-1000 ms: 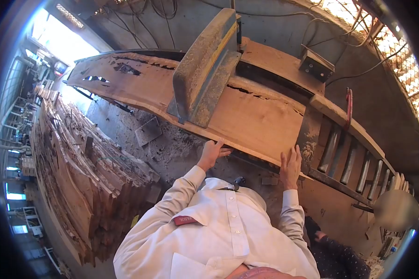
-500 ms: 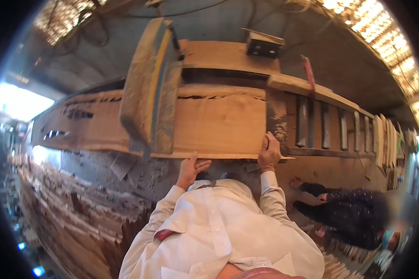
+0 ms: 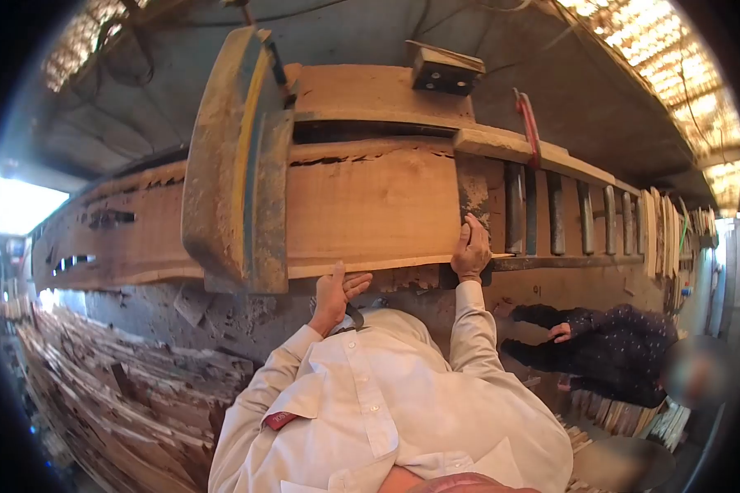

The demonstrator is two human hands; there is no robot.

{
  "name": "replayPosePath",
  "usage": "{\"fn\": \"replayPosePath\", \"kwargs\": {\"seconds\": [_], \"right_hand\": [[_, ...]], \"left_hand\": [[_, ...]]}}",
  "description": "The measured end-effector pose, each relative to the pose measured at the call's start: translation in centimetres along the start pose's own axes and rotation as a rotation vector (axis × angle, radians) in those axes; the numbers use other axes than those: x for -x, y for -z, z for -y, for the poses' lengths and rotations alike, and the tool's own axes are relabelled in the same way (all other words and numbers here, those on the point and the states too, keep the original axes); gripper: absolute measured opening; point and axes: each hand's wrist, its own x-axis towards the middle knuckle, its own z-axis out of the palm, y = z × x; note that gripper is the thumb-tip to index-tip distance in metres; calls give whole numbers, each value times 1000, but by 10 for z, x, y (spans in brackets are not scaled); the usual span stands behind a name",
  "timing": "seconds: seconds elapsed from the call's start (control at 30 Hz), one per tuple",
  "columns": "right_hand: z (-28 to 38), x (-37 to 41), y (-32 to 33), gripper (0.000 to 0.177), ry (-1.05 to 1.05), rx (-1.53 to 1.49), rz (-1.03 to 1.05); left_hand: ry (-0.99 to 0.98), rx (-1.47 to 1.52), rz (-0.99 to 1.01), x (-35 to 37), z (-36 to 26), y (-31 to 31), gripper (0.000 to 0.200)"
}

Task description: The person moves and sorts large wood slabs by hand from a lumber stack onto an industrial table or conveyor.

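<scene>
1. Currently the left hand [image 3: 335,300] is held open at the front edge of the wooden slab [image 3: 374,201], thumb up against the edge, fingers pointing right beneath it; it grips nothing.
2. The right hand [image 3: 471,253] sits at the slab's near right corner, fingers bent and close together; whether it grips the wood, I cannot tell.
3. Both forearms reach forward in pale sleeves [image 3: 472,316], the right one straighter.
4. The slab lies flat, running far left, with a ragged dark crack along its back edge.
5. A tall metal housing [image 3: 218,160] with a yellow stripe stands across the slab left of the hands, hiding part of it.
6. Behind the slab are a second board [image 3: 358,92] and a dark block [image 3: 444,76].
7. To the right, a wooden rail [image 3: 514,148] with a red clamp [image 3: 529,131] on it borders a row of rollers [image 3: 557,215].
8. Farther out, rough planks [image 3: 115,394] are piled at left; a person in dark clothes [image 3: 612,341] is at right.
</scene>
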Motion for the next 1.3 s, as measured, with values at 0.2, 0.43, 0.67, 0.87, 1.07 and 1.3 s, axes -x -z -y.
{"fn": "replayPosePath", "kwargs": {"seconds": [0.2,0.43,0.67,0.87,1.07,1.3], "right_hand": [[-8,9,-18,36,-56,-2,50],[-10,7,-17,48,-3,90,170],[-4,-16,-16,51,-221,50,358],[4,-17,-18,48,-113,79,255],[13,-22,-11,50,-122,15,216],[12,-20,-8,52,-167,-84,206]], "left_hand": [[24,-52,15,7,-6,13,60],[-49,-63,38,6,4,26,69],[-71,25,-45,8,9,15,68],[-47,-81,-77,3,13,7,59],[-69,-131,-98,4,16,11,59],[-59,-222,-63,-1,11,18,62]]}}
